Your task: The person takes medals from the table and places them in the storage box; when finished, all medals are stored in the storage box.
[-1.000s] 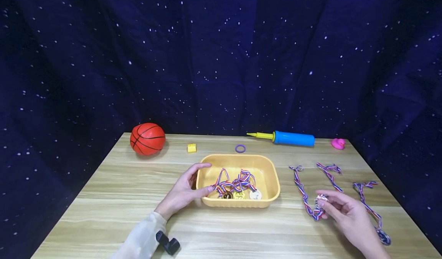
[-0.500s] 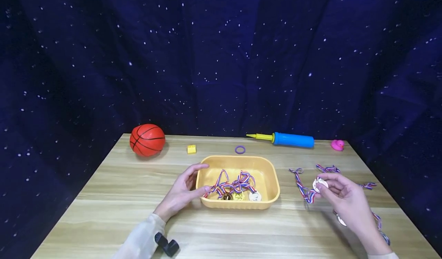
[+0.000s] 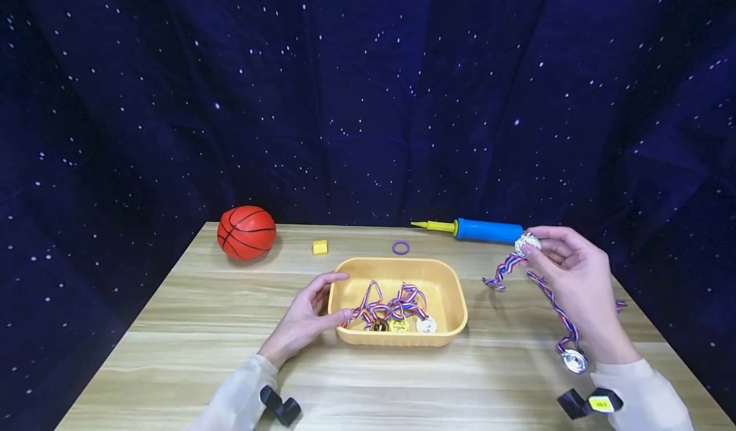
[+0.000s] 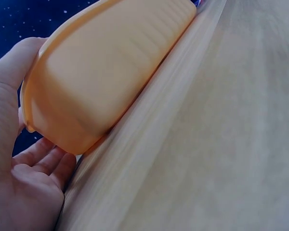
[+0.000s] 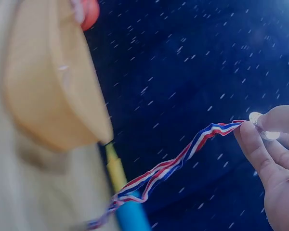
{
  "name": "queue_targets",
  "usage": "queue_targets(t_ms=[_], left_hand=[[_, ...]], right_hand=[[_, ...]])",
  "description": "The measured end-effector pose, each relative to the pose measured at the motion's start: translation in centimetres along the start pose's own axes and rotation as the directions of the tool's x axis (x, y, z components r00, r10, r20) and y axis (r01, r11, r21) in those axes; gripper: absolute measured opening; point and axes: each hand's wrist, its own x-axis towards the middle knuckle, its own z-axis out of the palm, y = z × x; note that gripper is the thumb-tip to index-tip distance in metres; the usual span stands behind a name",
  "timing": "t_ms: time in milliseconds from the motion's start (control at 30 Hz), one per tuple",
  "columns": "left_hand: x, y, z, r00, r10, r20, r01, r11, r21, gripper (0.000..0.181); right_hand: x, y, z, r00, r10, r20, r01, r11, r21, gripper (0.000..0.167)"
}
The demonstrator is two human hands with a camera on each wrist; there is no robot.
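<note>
- Three medals sat in the yellow plastic bin (image 3: 397, 339), against its 6 o'clock wall (clock centred on the bin, head view): bronze-coloured medal (image 3: 379, 325), gold medal (image 3: 399, 325), silver one (image 3: 427, 325). Their ribbons were a tangle behind them.
- Right hand (image 3: 572, 271) was between 2 and 3 o'clock, pinching the held silver medal (image 3: 528, 246) with thumb and fingers, up off the wood. Its striped ribbon (image 3: 507, 267) trailed toward 8 o'clock from the disc; couldn't tell if the end touched down.
- Left hand (image 3: 305, 319) was at 9, thumb hooked over the rim, fingers round that end.
- IMO the lift wanted a firm pinch on the disc and enough height for the ribbon's tail to clear the rim, left hand bracing against any snag.
- Edges: the 3 o'clock rim was the lip facing the dangling ribbon. The blue hand pump (image 3: 489, 230) lay at 2, right by the held disc, so drifting backward looked risky.
- Best room was the wood between rim and ribbon, plus the front strip at 5 to 6. A loose silver medal (image 3: 574, 361) lay nearly at 4, just beside the right sleeve (image 3: 644, 393), so a low elbow could've caught it.
</note>
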Motion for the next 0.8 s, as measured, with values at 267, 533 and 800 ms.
queue_targets(t_ms=[267,533,800], left_hand=[[-0.1,0.0,0.0,1.000,-0.007,-0.017,0.007,1.000,0.010,0.072],[0.1,0.0,0.0,1.000,-0.012,-0.007,0.012,1.000,-0.001,0.073],[0.1,-0.1,0.1,1.000,-0.015,-0.005,0.015,1.000,-0.018,0.075]], right_hand=[[4.5,-4.6,2.5,0.982,-0.189,-0.013,0.189,0.980,0.057,0.032],[6.5,-8.2,5.2,0.955,-0.294,-0.044,0.296,0.927,0.230,0.033],[6.8,-9.1,7.0,0.945,-0.324,-0.043,0.325,0.917,0.230,0.033]])
